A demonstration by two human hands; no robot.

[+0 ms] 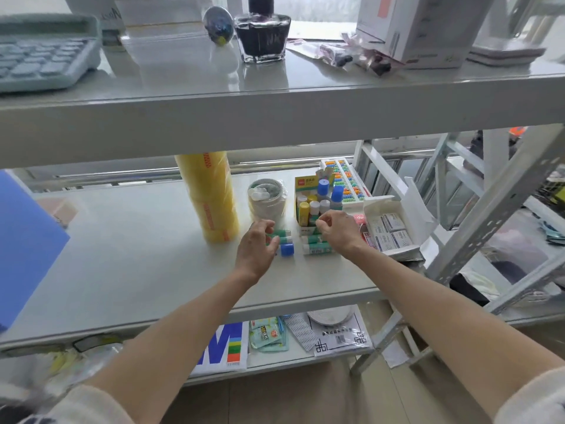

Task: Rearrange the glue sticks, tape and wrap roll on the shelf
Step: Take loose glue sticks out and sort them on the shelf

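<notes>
From the head camera, both bare forearms reached onto the middle shelf [122, 240] of a pale metal rack. The left hand [258, 246] lay over a small group of green-labelled glue sticks [282, 235] lying on their sides, its fingers curled round one of them; a blue cap [286, 250] showed just beside its fingertips. The right hand [337, 229] hovered over two more lying glue sticks [313, 243], thumb and forefinger drawn together at the front edge of the display box [305, 223]; whether they pinched anything could not be told. That box held upright glue sticks with white, yellow and blue caps. Left of it stood a stack of pale tape rolls [267, 200], and further left a tall yellow wrap roll [211, 197], upright, its top hidden behind the upper shelf's edge. Behind the box lay a colourful abacus [348, 175]; to the right sat an open white carton [389, 228] of small packets. On the top shelf stood an ink bottle [263, 35] and a calculator [42, 53].
</notes>
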